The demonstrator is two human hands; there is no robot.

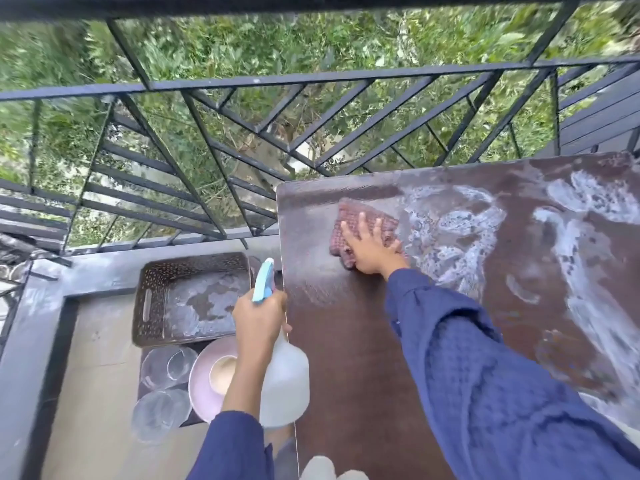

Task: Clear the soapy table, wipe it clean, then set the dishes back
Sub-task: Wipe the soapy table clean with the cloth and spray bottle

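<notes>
right hand (370, 252) lies flat on one cloth (360, 216) on the table (346, 341), left hand (258, 317) grips one spray bottle (285, 386).

A reddish cloth (360, 220) is pressed flat on the dark table (346, 375) by the right hand (370, 252), fingers spread, just beside white suds (460, 223). A spray bottle (285, 386) is gripped at its neck by the left hand (258, 317) at the table's left edge. Below, a brown tray (152, 271), a pink plate (201, 396) and what seem to be clear glass bowls (162, 414) are set.

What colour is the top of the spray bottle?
The spray bottle has a light blue trigger top; the head view shows it best.
</notes>
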